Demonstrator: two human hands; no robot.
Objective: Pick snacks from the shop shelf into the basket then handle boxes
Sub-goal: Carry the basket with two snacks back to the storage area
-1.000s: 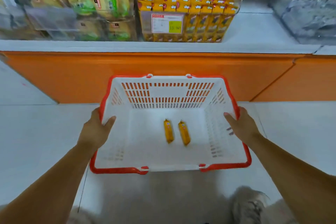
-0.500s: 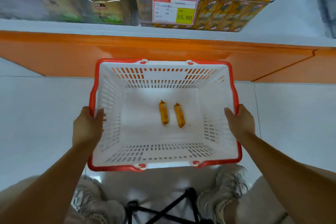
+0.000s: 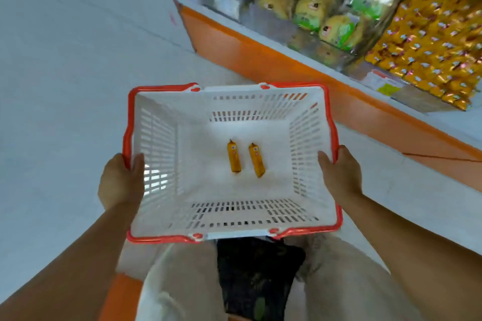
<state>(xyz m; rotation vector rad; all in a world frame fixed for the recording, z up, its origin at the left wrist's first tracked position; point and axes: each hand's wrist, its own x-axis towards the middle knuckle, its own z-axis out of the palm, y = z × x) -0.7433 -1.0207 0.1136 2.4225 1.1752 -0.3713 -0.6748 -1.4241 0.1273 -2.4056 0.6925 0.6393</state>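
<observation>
A white shopping basket with a red rim (image 3: 161, 91) is held in front of me over my legs. My left hand (image 3: 121, 181) grips its left rim, thumb inside the wall. My right hand (image 3: 340, 173) grips its right rim the same way. Two small orange snack packets (image 3: 234, 156) (image 3: 257, 160) lie side by side on the basket floor. The shop shelf with a clear bin of orange snacks (image 3: 433, 41) runs diagonally across the upper right.
A clear bin of green and yellow wrapped snacks (image 3: 320, 5) stands left of the orange ones, above the shelf's orange base (image 3: 260, 60). White tiled floor (image 3: 65, 60) fills the left. A black seat (image 3: 258, 273) shows between my legs.
The view has swung left, so the shelf now runs diagonally at the upper right. The basket has come nearer to my body, held by both hands as before.
</observation>
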